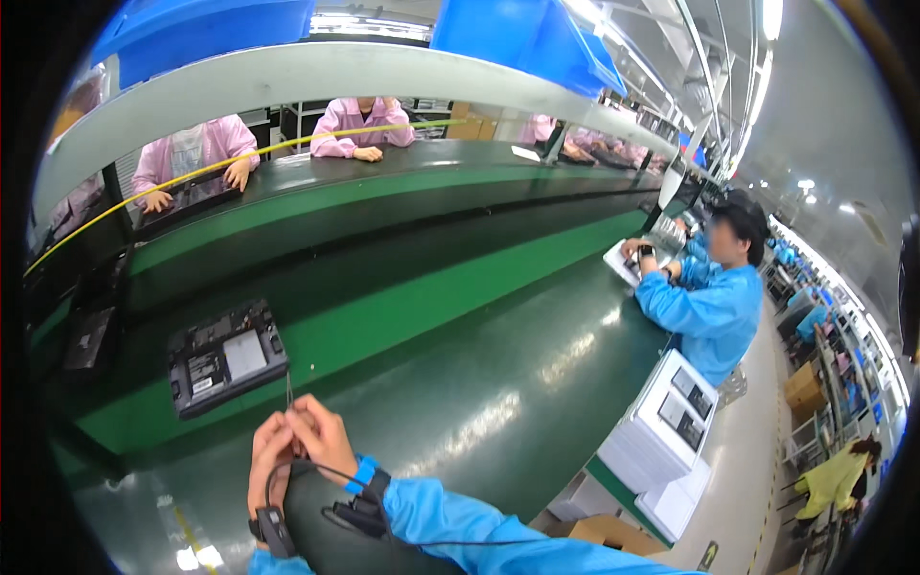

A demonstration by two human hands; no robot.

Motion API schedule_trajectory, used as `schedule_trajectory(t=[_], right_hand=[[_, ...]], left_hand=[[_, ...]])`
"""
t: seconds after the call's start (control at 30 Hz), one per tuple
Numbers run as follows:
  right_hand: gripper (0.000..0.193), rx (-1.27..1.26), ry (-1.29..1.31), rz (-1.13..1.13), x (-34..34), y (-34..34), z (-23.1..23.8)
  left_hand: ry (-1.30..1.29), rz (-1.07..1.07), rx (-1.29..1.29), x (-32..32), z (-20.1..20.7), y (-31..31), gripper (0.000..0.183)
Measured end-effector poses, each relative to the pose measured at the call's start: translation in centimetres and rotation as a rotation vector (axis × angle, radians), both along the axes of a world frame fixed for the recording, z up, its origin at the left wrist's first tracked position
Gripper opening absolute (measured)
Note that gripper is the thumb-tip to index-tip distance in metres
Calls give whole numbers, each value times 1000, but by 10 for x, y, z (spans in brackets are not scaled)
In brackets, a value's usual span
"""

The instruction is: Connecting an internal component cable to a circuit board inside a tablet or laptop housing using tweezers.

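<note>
My left hand (268, 458) and my right hand (324, 436) meet near the front of the bench, fingertips closed together. A slender grey strand-like piece (289, 383) sticks up from between the fingers; I cannot tell whether it is tweezers or a wire. What the left fingers grip is hidden. Just beyond the hands lies an opened black laptop base (196, 362), inner parts facing up, with a pale rectangular part (244, 355) in it. A dark cord loops around my wrists, which carry a black strap (275, 530) on the left and a blue band (362, 474) on the right.
A green bench (450, 412) stretches away to the right. Black housings (91, 335) lie at the left. At the right, a white foam box (652, 422) holds dark parts near a co-worker in blue (714, 307). Pink-sleeved people work across the line. Blue bins (517, 38) hang overhead.
</note>
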State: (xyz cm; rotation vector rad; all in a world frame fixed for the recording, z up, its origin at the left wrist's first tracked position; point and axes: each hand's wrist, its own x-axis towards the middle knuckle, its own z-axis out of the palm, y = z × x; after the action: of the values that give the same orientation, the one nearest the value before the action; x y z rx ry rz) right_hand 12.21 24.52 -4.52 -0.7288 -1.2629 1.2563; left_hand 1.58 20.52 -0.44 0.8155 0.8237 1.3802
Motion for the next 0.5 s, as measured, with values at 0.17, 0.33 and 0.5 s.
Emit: schedule_trajectory(t=[0.17, 0.33, 0.5], right_hand=[[15, -63, 89, 123, -5, -2, 7], [21, 94, -47, -57, -4, 0, -1], [29, 85, -110, -49, -16, -12, 6]], left_hand=[[60, -80, 122, -24, -29, 5, 23], [19, -70, -22, -18, -23, 7, 26], [9, -45, -70, -37, -32, -2, 40]])
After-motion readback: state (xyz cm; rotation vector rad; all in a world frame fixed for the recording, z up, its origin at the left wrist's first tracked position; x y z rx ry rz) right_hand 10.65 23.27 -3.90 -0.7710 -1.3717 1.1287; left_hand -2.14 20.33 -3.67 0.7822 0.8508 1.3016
